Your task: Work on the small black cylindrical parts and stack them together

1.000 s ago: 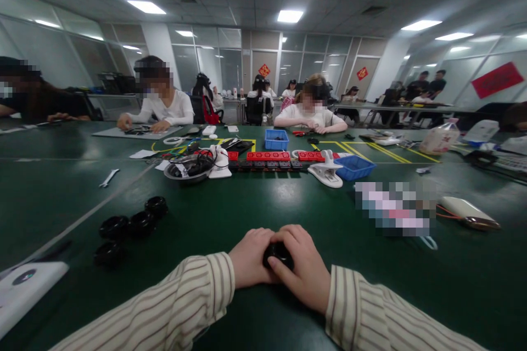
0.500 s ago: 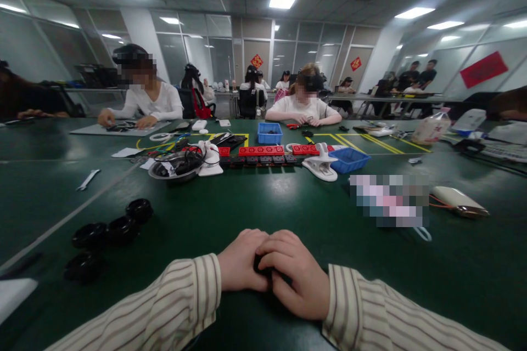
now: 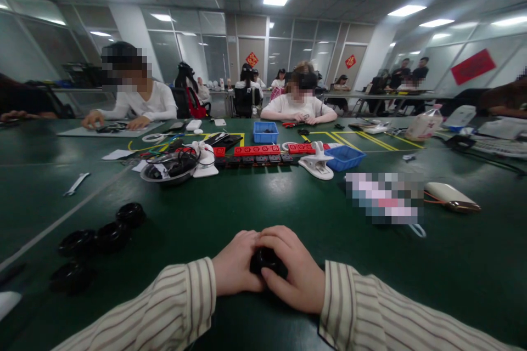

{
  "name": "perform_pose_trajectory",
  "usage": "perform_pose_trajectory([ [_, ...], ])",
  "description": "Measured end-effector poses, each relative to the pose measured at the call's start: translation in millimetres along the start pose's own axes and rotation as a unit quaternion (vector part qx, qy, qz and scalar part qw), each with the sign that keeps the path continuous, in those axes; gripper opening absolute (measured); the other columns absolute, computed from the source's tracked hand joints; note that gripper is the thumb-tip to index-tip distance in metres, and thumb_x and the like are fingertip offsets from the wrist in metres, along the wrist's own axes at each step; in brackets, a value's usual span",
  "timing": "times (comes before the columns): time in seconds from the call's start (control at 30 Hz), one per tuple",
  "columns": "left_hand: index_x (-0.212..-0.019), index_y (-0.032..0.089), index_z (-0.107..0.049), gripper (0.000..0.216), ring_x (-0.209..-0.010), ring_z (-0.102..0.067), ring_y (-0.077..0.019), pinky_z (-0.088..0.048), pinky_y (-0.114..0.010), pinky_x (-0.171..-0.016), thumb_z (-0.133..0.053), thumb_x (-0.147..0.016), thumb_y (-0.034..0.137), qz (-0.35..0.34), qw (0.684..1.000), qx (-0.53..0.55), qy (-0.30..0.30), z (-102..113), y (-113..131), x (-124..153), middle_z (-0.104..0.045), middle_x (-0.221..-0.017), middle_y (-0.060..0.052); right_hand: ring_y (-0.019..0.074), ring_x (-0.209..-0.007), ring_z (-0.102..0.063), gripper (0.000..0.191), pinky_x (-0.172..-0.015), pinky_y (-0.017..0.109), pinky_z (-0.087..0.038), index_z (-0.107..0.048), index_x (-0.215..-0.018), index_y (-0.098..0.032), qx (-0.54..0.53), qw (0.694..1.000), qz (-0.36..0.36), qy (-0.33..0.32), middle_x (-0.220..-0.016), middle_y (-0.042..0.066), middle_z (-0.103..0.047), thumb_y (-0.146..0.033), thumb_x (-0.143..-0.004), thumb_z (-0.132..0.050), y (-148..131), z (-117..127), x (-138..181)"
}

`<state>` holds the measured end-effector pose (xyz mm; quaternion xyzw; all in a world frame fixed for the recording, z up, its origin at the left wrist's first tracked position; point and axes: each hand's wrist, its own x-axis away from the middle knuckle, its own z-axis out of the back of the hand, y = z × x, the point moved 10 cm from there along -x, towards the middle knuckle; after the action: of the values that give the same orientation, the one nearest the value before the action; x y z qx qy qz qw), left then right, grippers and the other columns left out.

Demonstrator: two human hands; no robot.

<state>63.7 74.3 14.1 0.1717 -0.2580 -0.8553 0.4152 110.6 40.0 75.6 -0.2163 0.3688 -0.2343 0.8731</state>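
The left hand [image 3: 234,263] and right hand [image 3: 293,269] meet toward the near edge of the counter [image 3: 185,208], around one rounded black piece [image 3: 268,261]. The right fingers curl over it, thumb at its near side, gripping closely; the left fingers seem closed on its left side, though the right hand hides most of them. Four similar pieces [image 3: 112,237] lie to the left. A metal bowl [image 3: 167,180] and red sockets [image 3: 257,150] stand nearer the far edge, where a co-worker [image 3: 298,108] sits.

Left hand [image 3: 235,263] curled, right hand [image 3: 291,270] arched; forearms [image 3: 152,303] converging
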Motion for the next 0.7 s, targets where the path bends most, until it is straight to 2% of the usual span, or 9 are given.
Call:
perform_pose_trajectory([
  [0.27, -0.101, 0.019, -0.052, 0.051, -0.092, -0.051, -0.0243, -0.039, -0.038, -0.084, -0.069, -0.054, 0.023, 0.002, 1.000, 0.020, -0.011, -1, -1, -1, -0.057, -0.100, -0.004, 0.0227, -0.102, -0.046, 0.037, -0.090, 0.041, -0.038, -0.046, -0.109, -0.017, -0.008, 0.999, -0.046, -0.010, -0.110, 0.011, -0.050, -0.023, -0.073, -0.053, 14, -5, 1],
  [0.53, -0.104, 0.020, -0.052, 0.052, -0.097, -0.050, -0.0256, -0.039, -0.040, -0.087, -0.072, -0.056, 0.027, 0.005, 0.999, 0.036, -0.020, -1, 0, 1, -0.056, -0.106, -0.005, 0.0227, -0.105, -0.044, 0.042, -0.092, 0.040, -0.037, -0.045, -0.112, -0.016, -0.032, 0.997, -0.055, -0.032, -0.112, 0.011, -0.048, -0.029, -0.074, -0.056, 18, -9, 0],
  [0.7, -0.103, 0.017, -0.053, 0.052, -0.093, -0.051, -0.0254, -0.040, -0.040, -0.085, -0.073, -0.055, 0.027, 0.011, 0.999, 0.025, -0.022, -1, -1, 0, -0.057, -0.102, -0.006, 0.0226, -0.105, -0.044, 0.044, -0.093, 0.040, -0.036, -0.044, -0.114, -0.016, -0.039, 0.997, -0.056, -0.036, -0.114, 0.012, -0.047, -0.032, -0.076, -0.056, 20, -10, 2],
])
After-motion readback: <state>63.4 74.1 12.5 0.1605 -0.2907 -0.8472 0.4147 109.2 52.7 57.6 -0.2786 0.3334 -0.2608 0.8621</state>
